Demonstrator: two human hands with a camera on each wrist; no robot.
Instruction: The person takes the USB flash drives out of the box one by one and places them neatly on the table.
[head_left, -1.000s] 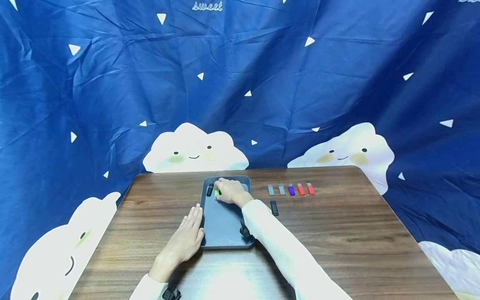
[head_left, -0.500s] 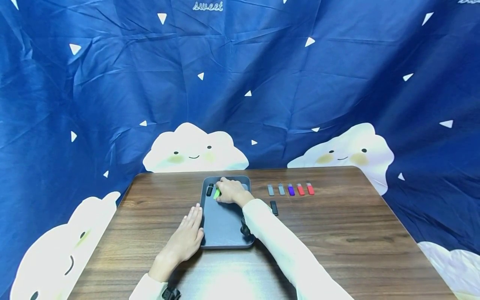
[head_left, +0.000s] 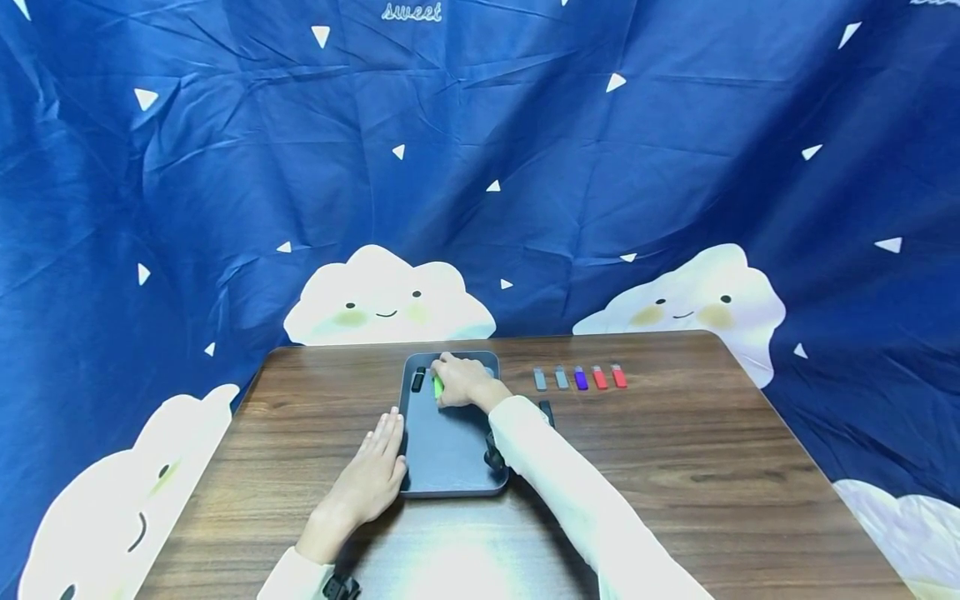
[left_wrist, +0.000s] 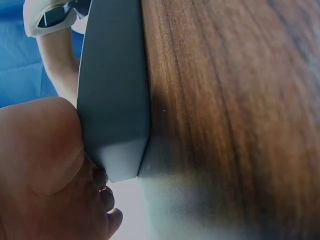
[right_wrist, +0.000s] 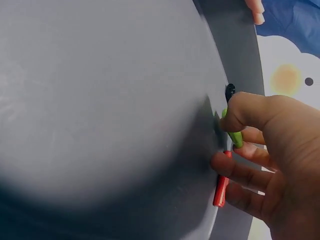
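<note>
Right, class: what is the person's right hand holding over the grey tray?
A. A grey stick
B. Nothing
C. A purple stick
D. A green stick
D: in the right wrist view the right hand pinches a green stick over the grey tray.

You get bright, even light from above and in front, with a white glare patch on the surface near your body. The head view bows at its edges. Both wrist views are soft, and shadow pools under the tray.
</note>
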